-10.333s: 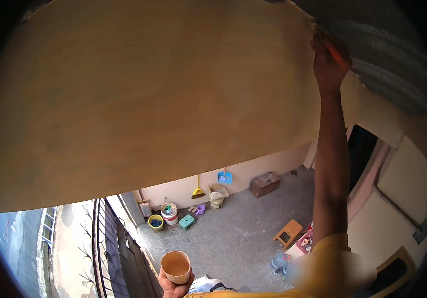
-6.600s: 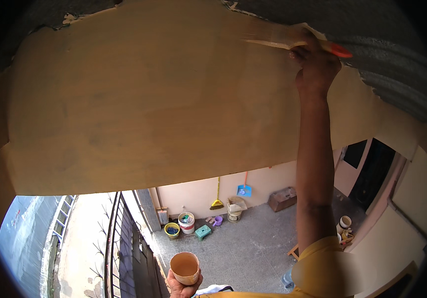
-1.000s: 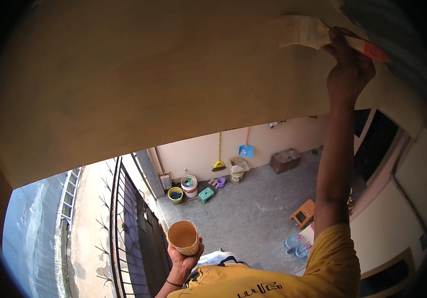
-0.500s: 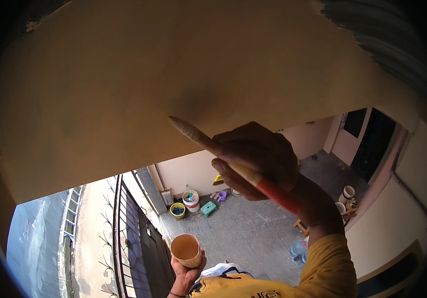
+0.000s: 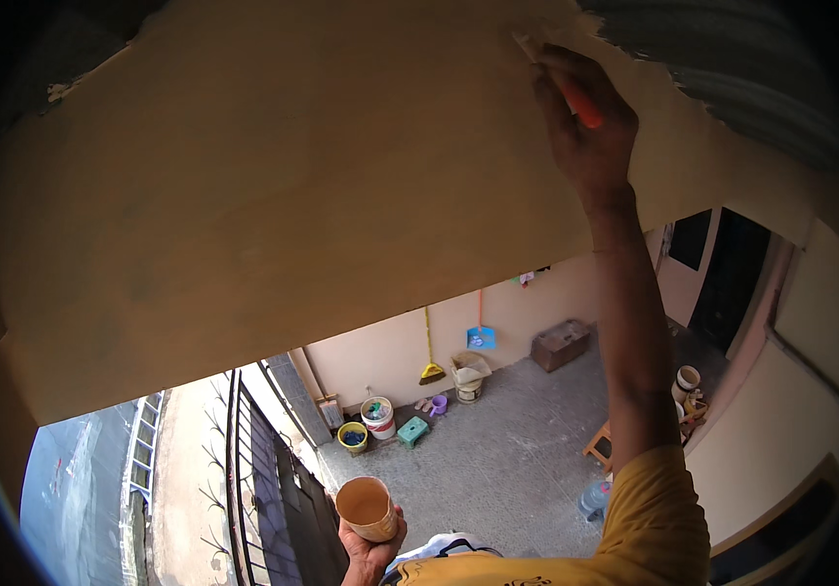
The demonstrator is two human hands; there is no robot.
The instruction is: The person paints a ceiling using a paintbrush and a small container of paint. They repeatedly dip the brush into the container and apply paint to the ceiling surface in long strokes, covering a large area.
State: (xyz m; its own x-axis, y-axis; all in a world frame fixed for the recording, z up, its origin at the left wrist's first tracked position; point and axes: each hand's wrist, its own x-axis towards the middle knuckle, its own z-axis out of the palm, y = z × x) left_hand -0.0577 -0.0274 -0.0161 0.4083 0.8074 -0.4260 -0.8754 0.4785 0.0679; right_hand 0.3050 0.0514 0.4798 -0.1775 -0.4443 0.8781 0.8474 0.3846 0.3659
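Observation:
High at the upper right, my right hand (image 5: 595, 122) is closed round a paintbrush (image 5: 583, 103) with a red handle. Its pale tip lies against or very near the broad tan wall panel (image 5: 273, 186), close to the ragged upper edge. Much of the brush is hidden by my fingers. Low down, my left hand (image 5: 372, 555) grips a tan cup (image 5: 367, 510) from beneath and the side. The cup's open mouth faces up and its inside is orange-tan; what it contains I cannot make out.
Corrugated sheeting (image 5: 732, 73) borders the panel at the upper right. Below lie a grey floor (image 5: 497, 444), a black spiked railing (image 5: 244, 469), a yellow bucket (image 5: 352, 437), a white bucket (image 5: 377, 417), a green stool (image 5: 413, 432) and a yellow broom (image 5: 431, 373).
My right hand has moved up and away with the paintbrush, its arm now stretched out and the tip at the panel's upper part. My left hand still holds the cup, slightly lower.

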